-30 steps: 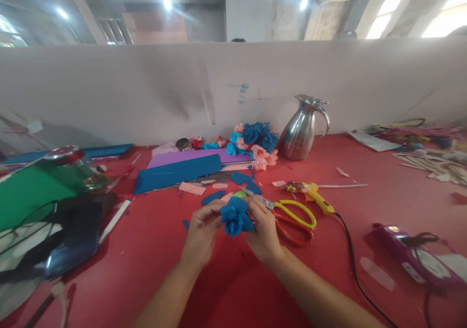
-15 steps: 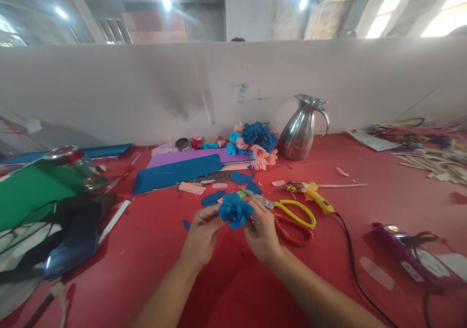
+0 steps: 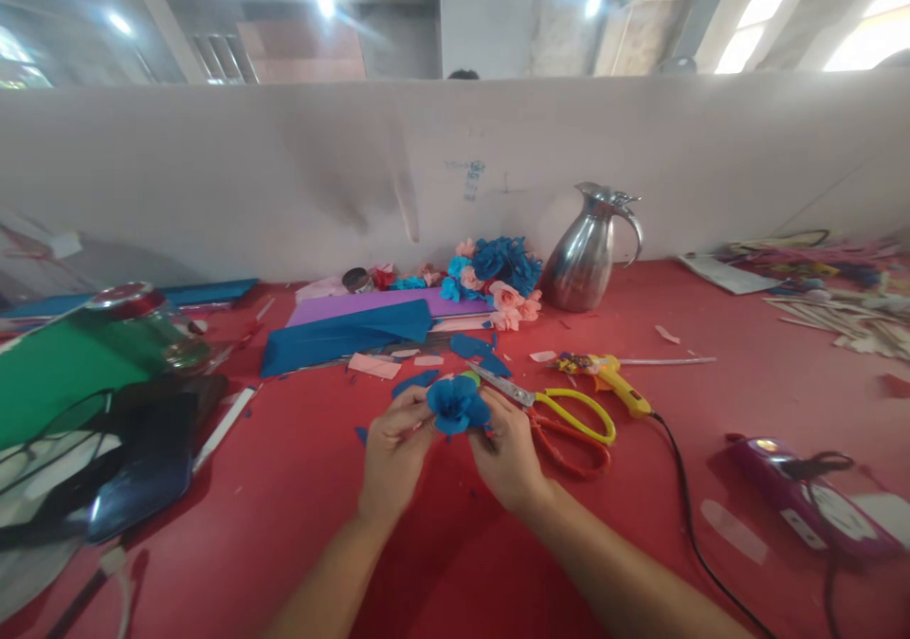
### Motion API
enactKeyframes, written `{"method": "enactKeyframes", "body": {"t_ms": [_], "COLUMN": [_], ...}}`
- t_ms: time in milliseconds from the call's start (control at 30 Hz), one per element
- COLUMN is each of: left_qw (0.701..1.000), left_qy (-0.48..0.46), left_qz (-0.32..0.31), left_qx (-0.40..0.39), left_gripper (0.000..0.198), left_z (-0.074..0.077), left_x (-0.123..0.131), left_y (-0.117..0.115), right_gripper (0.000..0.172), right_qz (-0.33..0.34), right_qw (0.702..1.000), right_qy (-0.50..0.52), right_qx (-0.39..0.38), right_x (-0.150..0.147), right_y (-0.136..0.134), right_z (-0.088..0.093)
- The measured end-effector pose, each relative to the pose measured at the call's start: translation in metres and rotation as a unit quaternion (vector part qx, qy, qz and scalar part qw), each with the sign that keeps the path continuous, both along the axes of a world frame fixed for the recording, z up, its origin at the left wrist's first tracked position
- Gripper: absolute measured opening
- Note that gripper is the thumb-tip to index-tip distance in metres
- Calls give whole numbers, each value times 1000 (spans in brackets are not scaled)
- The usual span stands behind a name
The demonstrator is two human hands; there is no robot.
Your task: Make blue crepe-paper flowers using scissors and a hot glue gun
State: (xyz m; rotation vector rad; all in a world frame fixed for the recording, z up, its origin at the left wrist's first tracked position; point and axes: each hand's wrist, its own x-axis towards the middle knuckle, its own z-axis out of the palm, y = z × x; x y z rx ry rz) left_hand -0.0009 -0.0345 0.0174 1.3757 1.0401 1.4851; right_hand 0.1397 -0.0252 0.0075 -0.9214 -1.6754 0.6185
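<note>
Holding a blue flower [image 3: 457, 404] just below the center of the frame, pinching it narrowly between the left hand [image 3: 391, 445] at its left edge and the right hand [image 3: 506, 449] at its right. Working above a red surface [image 3: 441, 563], with yellow-and-red-handled scissors [image 3: 524, 396] just beside the right hand, right of center. Facing a bunch of blue and pink flowers [image 3: 506, 264] and a metal jug [image 3: 581, 255] farther up the frame, right of the middle.

Ceiling lamps [image 3: 325, 6] flaring, windows [image 3: 874, 37] blown out, jug [image 3: 584, 255] glinting, edges stretched
</note>
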Motion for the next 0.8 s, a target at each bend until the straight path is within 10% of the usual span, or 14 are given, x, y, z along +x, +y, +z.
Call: {"method": "enactKeyframes", "body": {"t_ms": [500, 800], "left_qw": [1000, 998], "left_qy": [3, 40], "left_qz": [-18, -5], "left_qx": [10, -48], "left_gripper": [13, 15], "left_z": [0, 0], "left_x": [-2, 1], "left_y": [5, 6], "right_gripper": [22, 17], "right_qz": [16, 34], "right_qw": [1000, 992], "right_qy": [0, 31], "right_qx": [12, -119], "right_x": [1, -5], "right_y": [1, 5], "right_z": [-1, -1]}}
